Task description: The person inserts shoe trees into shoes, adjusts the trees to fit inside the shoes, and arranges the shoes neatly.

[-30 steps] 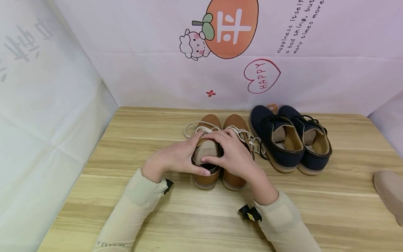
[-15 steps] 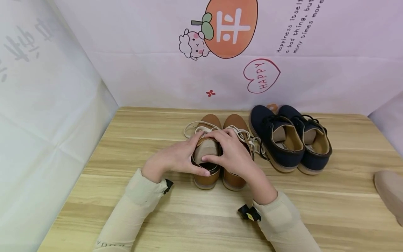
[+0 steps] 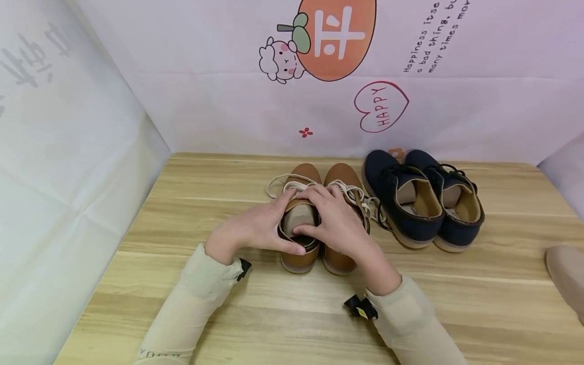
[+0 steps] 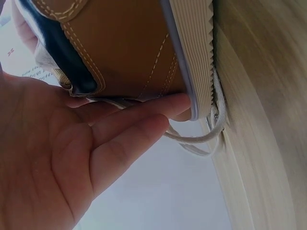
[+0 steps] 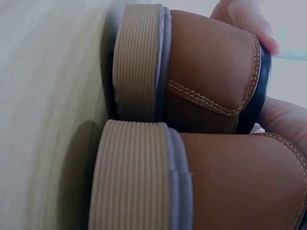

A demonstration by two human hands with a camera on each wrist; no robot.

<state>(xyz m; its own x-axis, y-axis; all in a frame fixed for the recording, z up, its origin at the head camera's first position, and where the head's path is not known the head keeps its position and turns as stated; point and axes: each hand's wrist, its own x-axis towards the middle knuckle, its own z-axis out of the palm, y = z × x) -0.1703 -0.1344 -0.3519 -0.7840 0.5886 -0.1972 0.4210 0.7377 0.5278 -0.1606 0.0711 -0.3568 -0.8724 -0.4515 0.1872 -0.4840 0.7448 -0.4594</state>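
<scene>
A pair of brown lace-up shoes stands upright on the wooden table. The left brown shoe (image 3: 298, 261) has a grey-beige rounded insert (image 3: 301, 215) in its opening. My left hand (image 3: 255, 228) holds this shoe, its fingers along the outer side and its thumb at the heel collar; two fingers show against the brown side (image 4: 124, 52) in the left wrist view. My right hand (image 3: 339, 220) grips the same shoe's inner edge, thumb over the opening, partly covering the right brown shoe (image 3: 339, 262). White laces (image 3: 292, 183) lie loose over the front.
Two dark blue lace-up shoes (image 3: 410, 225) stand close by on the right, each with a beige insert inside. A beige rounded piece (image 3: 566, 279) lies at the right edge, cut off by the frame. White printed cloth (image 3: 228, 111) rises behind the wooden table (image 3: 283, 319).
The head view has shifted slightly. Both hands stay on the left brown shoe, with no clear movement of the shoes.
</scene>
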